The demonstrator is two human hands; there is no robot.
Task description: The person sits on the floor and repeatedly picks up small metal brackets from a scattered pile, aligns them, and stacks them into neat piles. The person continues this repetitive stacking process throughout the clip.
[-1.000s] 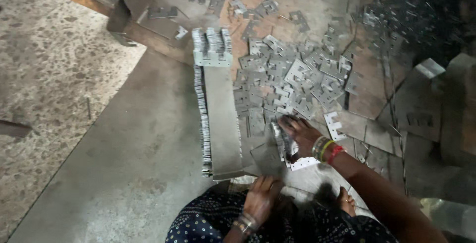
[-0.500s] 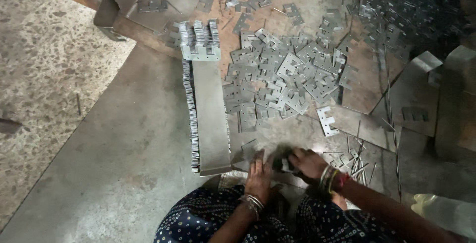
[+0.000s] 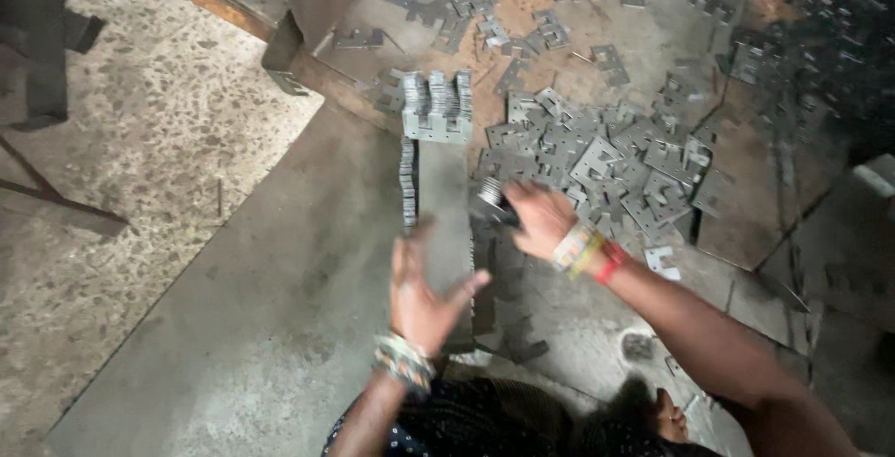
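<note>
A small stack of stamped metal plates (image 3: 491, 198) is gripped in the curled fingers of the right hand (image 3: 539, 219) at mid-frame. The left hand (image 3: 421, 291), fingers spread wide, is laid flat on a long steel bar (image 3: 444, 198) just left. Loose plates (image 3: 597, 154) are scattered at upper right.

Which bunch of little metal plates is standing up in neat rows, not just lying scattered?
The stacked bunch at the far end of the long metal strip: its plates stand on edge, packed together. Those in the pile lie flat and jumbled.
</note>
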